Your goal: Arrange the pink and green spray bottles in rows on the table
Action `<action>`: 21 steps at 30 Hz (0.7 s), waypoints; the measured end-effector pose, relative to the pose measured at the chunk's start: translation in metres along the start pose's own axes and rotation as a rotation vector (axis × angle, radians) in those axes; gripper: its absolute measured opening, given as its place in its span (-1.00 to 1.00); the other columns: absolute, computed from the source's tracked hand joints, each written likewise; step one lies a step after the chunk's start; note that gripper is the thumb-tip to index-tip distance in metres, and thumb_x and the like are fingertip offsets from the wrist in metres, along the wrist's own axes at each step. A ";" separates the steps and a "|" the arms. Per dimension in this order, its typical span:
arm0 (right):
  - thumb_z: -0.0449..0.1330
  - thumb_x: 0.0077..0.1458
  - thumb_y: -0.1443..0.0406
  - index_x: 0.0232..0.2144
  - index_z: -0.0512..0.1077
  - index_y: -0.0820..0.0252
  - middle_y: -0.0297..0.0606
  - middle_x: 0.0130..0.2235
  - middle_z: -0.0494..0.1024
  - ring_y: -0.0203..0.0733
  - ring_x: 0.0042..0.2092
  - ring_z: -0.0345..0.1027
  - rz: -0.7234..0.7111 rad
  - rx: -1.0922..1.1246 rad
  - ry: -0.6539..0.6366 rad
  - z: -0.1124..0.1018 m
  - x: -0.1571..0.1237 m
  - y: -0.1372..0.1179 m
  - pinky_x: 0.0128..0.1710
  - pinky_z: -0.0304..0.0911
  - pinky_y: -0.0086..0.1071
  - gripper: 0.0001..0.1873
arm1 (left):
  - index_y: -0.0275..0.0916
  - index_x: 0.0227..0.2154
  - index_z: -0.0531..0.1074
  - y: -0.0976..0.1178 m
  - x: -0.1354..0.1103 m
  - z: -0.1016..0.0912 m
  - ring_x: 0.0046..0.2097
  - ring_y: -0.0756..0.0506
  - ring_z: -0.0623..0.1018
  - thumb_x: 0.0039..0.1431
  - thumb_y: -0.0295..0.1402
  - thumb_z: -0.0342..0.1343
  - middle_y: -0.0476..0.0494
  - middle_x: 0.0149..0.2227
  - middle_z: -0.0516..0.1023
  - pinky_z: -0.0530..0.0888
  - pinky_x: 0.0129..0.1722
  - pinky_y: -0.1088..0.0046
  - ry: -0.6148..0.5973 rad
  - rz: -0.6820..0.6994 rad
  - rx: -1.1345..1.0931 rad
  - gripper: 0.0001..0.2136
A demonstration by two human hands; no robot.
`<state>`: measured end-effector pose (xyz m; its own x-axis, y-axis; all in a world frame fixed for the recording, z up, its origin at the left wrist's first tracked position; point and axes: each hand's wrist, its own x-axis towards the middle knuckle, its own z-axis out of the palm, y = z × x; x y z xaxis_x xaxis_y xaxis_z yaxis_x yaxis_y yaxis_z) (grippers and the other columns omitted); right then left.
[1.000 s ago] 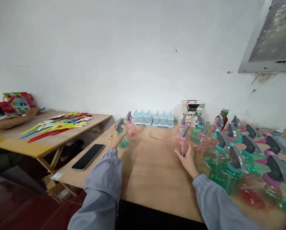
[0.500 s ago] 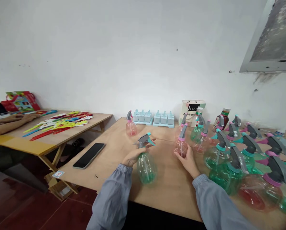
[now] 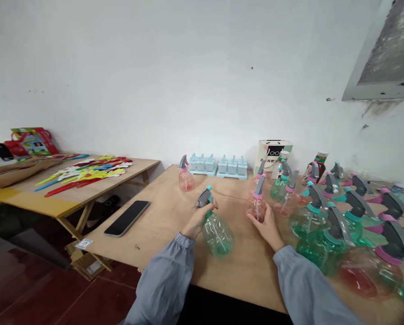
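Note:
My left hand grips the neck of a green spray bottle with a grey and teal trigger head, held tilted over the wooden table. My right hand curls round the base of a pink spray bottle that stands upright on the table. One more pink spray bottle stands alone farther back on the left. A crowd of several green and pink spray bottles fills the right side of the table.
A black phone lies near the table's left edge. Pale blue moulds, a carton and a dark bottle stand by the wall. A second table at left holds coloured plastic strips; another person's arm rests there.
My left hand lifted the green bottle from beside the far pink bottle and brought it toward me, now tilted at the table's middle. My right hand stayed on the pink bottle.

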<state>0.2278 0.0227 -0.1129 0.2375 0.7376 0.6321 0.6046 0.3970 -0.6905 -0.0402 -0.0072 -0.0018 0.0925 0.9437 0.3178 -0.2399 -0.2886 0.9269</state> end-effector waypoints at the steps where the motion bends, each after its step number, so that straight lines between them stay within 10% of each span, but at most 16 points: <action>1: 0.23 -0.04 -0.27 0.22 0.15 0.28 0.19 0.14 0.38 0.26 0.18 0.28 -0.002 -0.002 -0.002 0.000 0.000 0.001 0.16 0.22 0.15 0.01 | -0.21 -0.60 0.40 0.000 0.000 0.001 -0.41 0.02 0.39 -0.16 -0.25 0.28 0.02 -0.53 0.42 0.30 -0.34 0.48 0.024 0.000 -0.003 -0.81; 21: 0.25 -0.06 -0.29 0.31 0.04 0.29 0.24 0.26 0.28 0.26 0.28 0.21 0.031 0.082 -0.011 -0.002 0.000 -0.004 0.24 0.15 0.16 0.13 | -0.18 -0.54 0.49 0.005 -0.005 0.009 -0.25 -0.09 0.48 -0.08 -0.09 0.30 -0.07 -0.38 0.53 0.39 -0.16 0.39 0.093 0.047 0.141 -0.74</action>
<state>0.2265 0.0199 -0.1098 0.2461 0.7560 0.6066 0.5326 0.4174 -0.7363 -0.0327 -0.0146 0.0029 -0.0076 0.9375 0.3478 -0.1030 -0.3467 0.9323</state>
